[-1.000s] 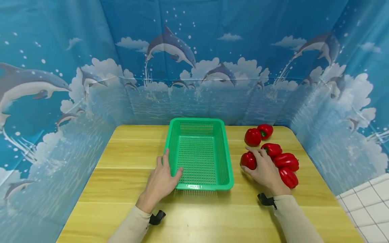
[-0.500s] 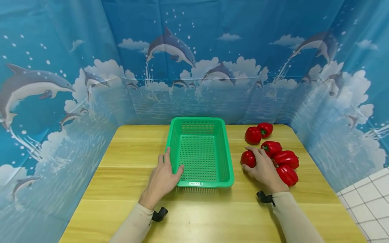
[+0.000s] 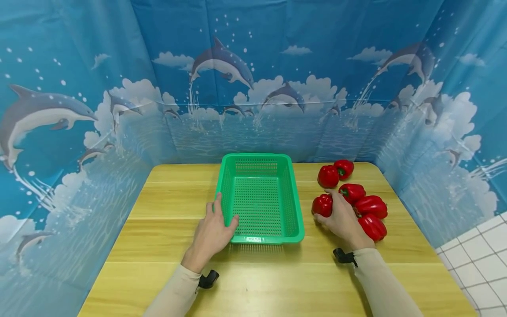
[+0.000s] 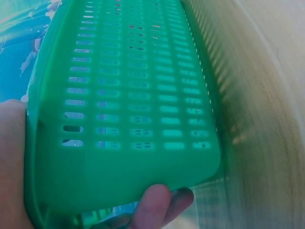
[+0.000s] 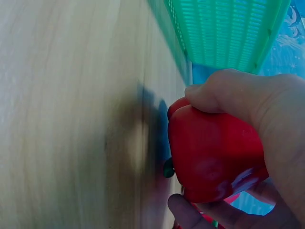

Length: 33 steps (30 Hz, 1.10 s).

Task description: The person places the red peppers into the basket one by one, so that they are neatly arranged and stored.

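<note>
My left hand (image 3: 212, 233) holds the left side of a green plastic basket (image 3: 294, 198), thumb over the rim and fingers outside. In the left wrist view, its fingertips (image 4: 155, 202) touch the lower part of the slotted outer wall. Over on the right, my right hand (image 3: 344, 220) grips a red bell pepper (image 3: 321, 205) between thumb and fingers. The right wrist view shows that bell pepper (image 5: 214, 150) with its short green stem pointing toward the tabletop. More red bell peppers (image 3: 371, 207) lie just right of this hand.
Two further red bell peppers (image 3: 328, 176) sit near the back edge of the wooden table (image 3: 166, 193). A blue dolphin-print curtain (image 3: 253, 127) hangs behind and along both sides. White tiles (image 3: 479, 259) show at the lower right.
The head view has shifted slightly. Both hands keep nearly the same places, the left on the basket and the right round the bell pepper.
</note>
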Available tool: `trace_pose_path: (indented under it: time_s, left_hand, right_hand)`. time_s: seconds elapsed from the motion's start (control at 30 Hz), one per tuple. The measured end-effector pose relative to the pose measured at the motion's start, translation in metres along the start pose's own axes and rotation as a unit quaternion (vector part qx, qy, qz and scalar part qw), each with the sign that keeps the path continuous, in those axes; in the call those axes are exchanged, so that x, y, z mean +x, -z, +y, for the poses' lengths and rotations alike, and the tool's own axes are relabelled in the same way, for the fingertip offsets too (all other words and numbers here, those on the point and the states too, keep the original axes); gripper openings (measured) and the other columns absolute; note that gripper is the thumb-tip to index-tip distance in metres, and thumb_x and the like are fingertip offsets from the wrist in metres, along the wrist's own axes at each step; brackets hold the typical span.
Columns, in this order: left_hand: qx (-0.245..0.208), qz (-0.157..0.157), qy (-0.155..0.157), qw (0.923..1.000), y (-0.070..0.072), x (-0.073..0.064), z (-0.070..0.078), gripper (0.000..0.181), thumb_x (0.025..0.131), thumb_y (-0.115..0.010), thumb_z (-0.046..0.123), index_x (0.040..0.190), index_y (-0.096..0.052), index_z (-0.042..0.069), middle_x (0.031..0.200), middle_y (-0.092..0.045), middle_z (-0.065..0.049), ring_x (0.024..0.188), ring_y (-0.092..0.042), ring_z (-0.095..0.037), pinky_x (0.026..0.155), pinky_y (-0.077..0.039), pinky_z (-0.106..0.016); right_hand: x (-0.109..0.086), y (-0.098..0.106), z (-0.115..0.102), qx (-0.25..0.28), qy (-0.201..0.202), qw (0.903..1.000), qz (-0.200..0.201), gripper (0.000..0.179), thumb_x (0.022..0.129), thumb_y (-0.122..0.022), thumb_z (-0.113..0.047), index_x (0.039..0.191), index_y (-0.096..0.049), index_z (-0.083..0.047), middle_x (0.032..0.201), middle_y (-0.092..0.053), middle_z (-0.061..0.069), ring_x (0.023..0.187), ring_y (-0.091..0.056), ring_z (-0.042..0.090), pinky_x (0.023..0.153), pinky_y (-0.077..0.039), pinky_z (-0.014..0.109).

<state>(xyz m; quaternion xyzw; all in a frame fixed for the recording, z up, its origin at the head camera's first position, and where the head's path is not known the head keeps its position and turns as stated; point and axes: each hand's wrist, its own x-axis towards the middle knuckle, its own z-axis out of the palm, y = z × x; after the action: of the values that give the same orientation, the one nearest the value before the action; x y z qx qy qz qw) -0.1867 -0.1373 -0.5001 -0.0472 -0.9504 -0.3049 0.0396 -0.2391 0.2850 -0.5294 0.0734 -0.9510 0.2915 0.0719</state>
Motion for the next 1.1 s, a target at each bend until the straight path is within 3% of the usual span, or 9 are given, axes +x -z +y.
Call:
trace_pose_path:
  time_s: [0.27, 0.5, 0.83, 1.0, 1.1]
  left_hand:
    - [-0.001, 0.000, 0.003, 1.0000, 0.002, 0.000, 0.000, 0.103, 0.114, -0.068, 0.049, 0.187, -0.012, 0.002, 0.169, -0.047, -0.039, 0.046, -0.044, -0.017, 0.041, -0.038, -0.029]
    - [-0.009, -0.002, -0.002, 1.0000, 0.003, -0.001, 0.002, 0.103, 0.113, -0.068, 0.048, 0.186, -0.014, 0.001, 0.167, -0.049, -0.039, 0.046, -0.040, -0.014, 0.040, -0.034, -0.026]
    - [0.020, 0.013, 0.013, 0.9996, 0.005, 0.006, 0.007, 0.102, 0.109, -0.072, 0.052, 0.183, -0.023, 0.001, 0.169, -0.050, -0.035, 0.046, -0.038, -0.014, 0.038, -0.030, -0.026]
    - [0.020, 0.018, 0.031, 0.9992, 0.003, 0.009, 0.008, 0.101, 0.109, -0.072, 0.055, 0.181, -0.025, 0.002, 0.166, -0.053, -0.031, 0.045, -0.040, -0.017, 0.038, -0.031, -0.028]
    - [0.020, 0.015, 0.033, 0.9991, 0.002, 0.010, 0.008, 0.106, 0.109, -0.071, 0.057, 0.185, -0.019, 0.005, 0.167, -0.053, -0.032, 0.046, -0.042, -0.018, 0.039, -0.033, -0.030]
  right_hand:
    - [0.007, 0.005, -0.009, 0.004, 0.010, 0.9999, 0.007, 0.091, 0.094, -0.098, -0.019, 0.163, -0.045, 0.009, 0.157, -0.061, 0.036, 0.142, -0.064, 0.059, 0.116, -0.057, 0.078]
    - [0.012, 0.013, -0.013, -0.002, 0.036, 0.9989, 0.031, 0.086, 0.092, -0.100, -0.018, 0.162, -0.051, -0.004, 0.149, -0.064, 0.038, 0.134, -0.066, 0.060, 0.109, -0.060, 0.079]
    - [0.028, 0.024, -0.032, 0.012, 0.064, 0.9962, 0.058, 0.085, 0.095, -0.096, -0.015, 0.169, -0.055, -0.015, 0.146, -0.062, 0.036, 0.131, -0.066, 0.058, 0.106, -0.060, 0.081]
    - [0.038, 0.027, -0.042, 0.025, 0.068, 0.9957, 0.057, 0.092, 0.094, -0.096, -0.016, 0.172, -0.048, -0.005, 0.153, -0.059, 0.037, 0.136, -0.065, 0.059, 0.109, -0.060, 0.081]
    - [0.045, 0.029, -0.049, 0.040, 0.058, 0.9960, 0.055, 0.094, 0.094, -0.096, -0.017, 0.168, -0.041, 0.004, 0.157, -0.058, 0.037, 0.141, -0.063, 0.058, 0.113, -0.058, 0.079]
